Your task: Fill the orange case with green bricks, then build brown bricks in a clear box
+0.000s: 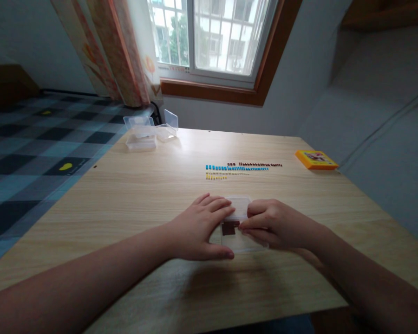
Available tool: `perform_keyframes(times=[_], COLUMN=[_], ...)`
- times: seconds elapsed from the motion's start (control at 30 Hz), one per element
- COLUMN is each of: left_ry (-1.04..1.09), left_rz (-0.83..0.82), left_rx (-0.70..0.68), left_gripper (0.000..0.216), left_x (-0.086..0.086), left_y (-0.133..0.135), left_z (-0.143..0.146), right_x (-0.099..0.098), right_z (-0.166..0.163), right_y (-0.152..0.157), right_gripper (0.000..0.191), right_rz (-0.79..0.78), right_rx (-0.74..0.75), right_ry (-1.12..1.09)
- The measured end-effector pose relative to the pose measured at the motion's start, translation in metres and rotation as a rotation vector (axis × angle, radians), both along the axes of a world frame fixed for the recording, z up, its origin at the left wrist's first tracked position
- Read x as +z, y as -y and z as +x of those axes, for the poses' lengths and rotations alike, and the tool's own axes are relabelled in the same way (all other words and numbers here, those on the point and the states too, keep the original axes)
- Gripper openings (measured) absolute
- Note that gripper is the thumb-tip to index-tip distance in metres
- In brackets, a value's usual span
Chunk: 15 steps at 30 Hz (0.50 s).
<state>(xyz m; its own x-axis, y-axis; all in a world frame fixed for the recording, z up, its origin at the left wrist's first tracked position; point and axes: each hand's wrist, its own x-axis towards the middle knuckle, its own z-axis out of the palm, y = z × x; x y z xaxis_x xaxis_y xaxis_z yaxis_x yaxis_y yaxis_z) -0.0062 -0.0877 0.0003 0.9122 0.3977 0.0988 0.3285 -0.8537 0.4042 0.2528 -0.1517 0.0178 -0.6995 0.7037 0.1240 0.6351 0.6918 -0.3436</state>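
A small clear plastic box (239, 207) lies on the wooden table (132, 195) near the front edge, with dark brown pieces (229, 228) inside. My left hand (198, 227) rests flat on the box's left side, fingers stretched over its lid. My right hand (273, 223) has its fingers curled and pinched at the box's right side, touching it by the brown pieces. Beyond the box lie rows of tiny pieces: blue ones (235, 168), dark brown ones (256, 164) and yellow ones (216, 176).
Several empty clear plastic boxes and lids (144, 132) stand at the table's far left corner. An orange booklet (316, 159) lies at the far right edge. A bed with a checked cover (35, 148) is on the left, a window behind.
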Motion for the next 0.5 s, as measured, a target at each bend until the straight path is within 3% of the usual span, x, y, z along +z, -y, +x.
perform_keyframes(times=[0.5], left_ry=[0.008], left_rz=[0.006], left_rx=[0.008], left_gripper=[0.093], left_x=[-0.0023], left_y=[-0.0003], left_z=[0.0008], right_x=[-0.0034], right_z=[-0.0044], right_y=[-0.0003], right_gripper=[0.026], right_rz=[0.028], right_rx=[0.000], right_ry=[-0.006])
